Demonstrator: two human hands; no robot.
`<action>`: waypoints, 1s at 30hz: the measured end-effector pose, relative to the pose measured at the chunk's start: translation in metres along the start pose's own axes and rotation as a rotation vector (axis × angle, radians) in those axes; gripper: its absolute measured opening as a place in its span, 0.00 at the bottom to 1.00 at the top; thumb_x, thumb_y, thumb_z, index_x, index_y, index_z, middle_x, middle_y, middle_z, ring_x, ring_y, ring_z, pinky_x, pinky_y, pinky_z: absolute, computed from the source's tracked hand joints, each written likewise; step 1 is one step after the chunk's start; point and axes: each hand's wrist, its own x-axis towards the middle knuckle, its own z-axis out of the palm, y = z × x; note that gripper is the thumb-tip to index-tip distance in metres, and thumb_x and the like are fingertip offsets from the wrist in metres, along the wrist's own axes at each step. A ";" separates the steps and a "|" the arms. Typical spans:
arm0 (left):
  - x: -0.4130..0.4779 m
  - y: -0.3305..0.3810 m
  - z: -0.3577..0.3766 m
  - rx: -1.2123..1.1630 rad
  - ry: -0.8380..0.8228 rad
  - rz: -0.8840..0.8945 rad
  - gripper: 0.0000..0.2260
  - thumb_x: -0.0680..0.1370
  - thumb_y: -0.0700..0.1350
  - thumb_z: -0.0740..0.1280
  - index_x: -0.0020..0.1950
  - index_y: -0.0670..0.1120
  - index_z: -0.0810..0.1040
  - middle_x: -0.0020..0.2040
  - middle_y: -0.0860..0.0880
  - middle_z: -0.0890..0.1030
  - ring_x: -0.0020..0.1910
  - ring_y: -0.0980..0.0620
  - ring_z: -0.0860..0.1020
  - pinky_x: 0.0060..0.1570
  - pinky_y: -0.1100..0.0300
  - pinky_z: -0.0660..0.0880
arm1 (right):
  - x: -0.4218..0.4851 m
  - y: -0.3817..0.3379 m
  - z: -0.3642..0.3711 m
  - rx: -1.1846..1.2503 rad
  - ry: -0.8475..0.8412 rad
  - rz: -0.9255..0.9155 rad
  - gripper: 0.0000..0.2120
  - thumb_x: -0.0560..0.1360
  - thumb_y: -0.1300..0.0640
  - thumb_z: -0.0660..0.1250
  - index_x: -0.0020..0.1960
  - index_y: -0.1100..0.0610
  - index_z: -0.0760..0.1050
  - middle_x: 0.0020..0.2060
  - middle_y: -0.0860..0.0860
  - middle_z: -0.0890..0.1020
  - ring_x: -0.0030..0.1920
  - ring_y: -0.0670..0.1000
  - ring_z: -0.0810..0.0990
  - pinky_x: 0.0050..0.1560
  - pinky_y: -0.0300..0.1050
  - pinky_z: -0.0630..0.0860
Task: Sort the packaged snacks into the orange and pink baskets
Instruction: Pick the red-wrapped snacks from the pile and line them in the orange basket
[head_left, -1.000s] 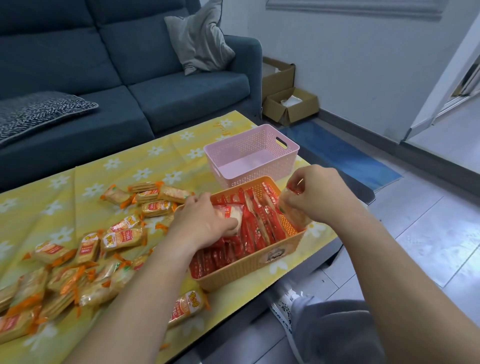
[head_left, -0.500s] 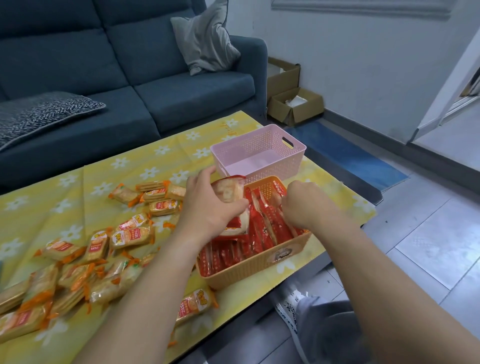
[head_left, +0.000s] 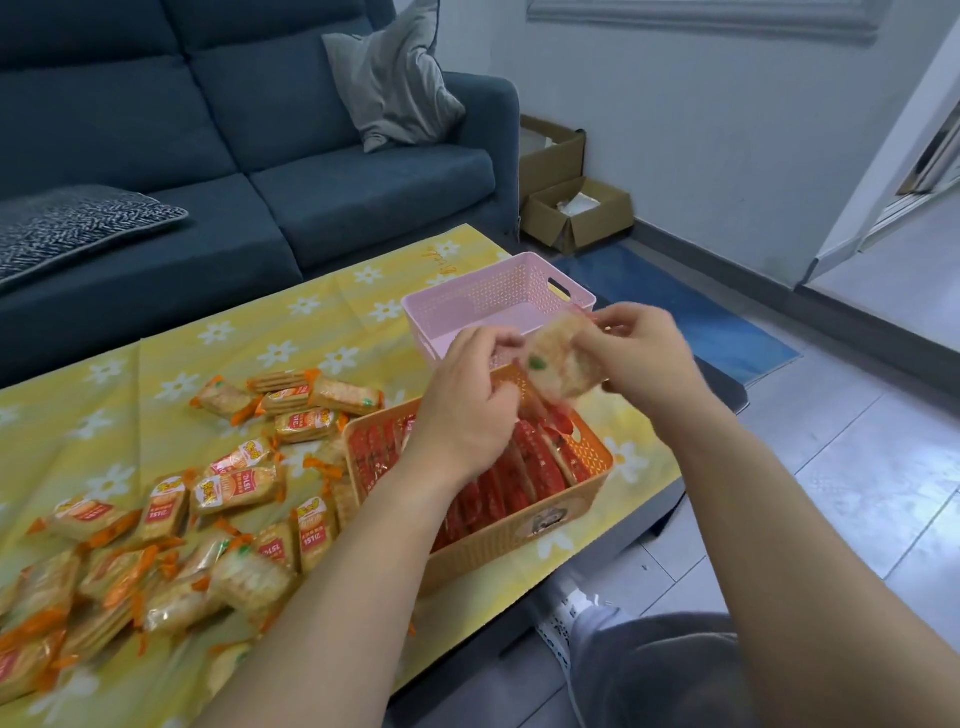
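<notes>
A crinkly clear snack packet (head_left: 563, 364) bearing a green mark is held above the far rim of the orange basket (head_left: 519, 540). Its 9 o'clock edge is pinched by the left hand (head_left: 467, 410) and its 2 o'clock edge by the right hand (head_left: 639, 358). Red wrappers are packed on edge in that lattice-walled basket. The perforated pink basket (head_left: 467, 296) is set just beside it at 12 o'clock. "151" is read on loose packets (head_left: 234, 488) heaped at 9 o'clock on the daisy-print yellow cloth (head_left: 322, 322), whose edge is close at 4 o'clock.

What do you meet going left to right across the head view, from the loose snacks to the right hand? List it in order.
loose snacks → left hand → packet → right hand
</notes>
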 end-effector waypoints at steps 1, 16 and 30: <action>0.004 -0.001 0.002 0.074 0.007 -0.005 0.16 0.77 0.35 0.61 0.57 0.52 0.78 0.59 0.54 0.78 0.62 0.54 0.74 0.65 0.52 0.72 | 0.003 0.003 -0.004 -0.013 0.074 0.007 0.03 0.76 0.55 0.69 0.49 0.50 0.80 0.42 0.47 0.82 0.43 0.47 0.83 0.41 0.50 0.82; 0.015 -0.023 0.025 0.809 -0.314 -0.033 0.18 0.80 0.58 0.57 0.69 0.64 0.74 0.69 0.51 0.72 0.69 0.44 0.65 0.69 0.43 0.58 | 0.024 0.019 0.009 -0.012 0.100 0.016 0.04 0.75 0.55 0.71 0.44 0.46 0.79 0.44 0.46 0.82 0.45 0.48 0.83 0.43 0.52 0.83; 0.008 -0.024 -0.001 0.660 -0.294 -0.158 0.18 0.80 0.53 0.59 0.70 0.58 0.74 0.67 0.51 0.74 0.68 0.45 0.68 0.65 0.47 0.67 | 0.016 0.038 0.054 -0.679 0.095 -0.223 0.08 0.78 0.46 0.69 0.45 0.50 0.77 0.42 0.48 0.82 0.45 0.54 0.81 0.42 0.50 0.80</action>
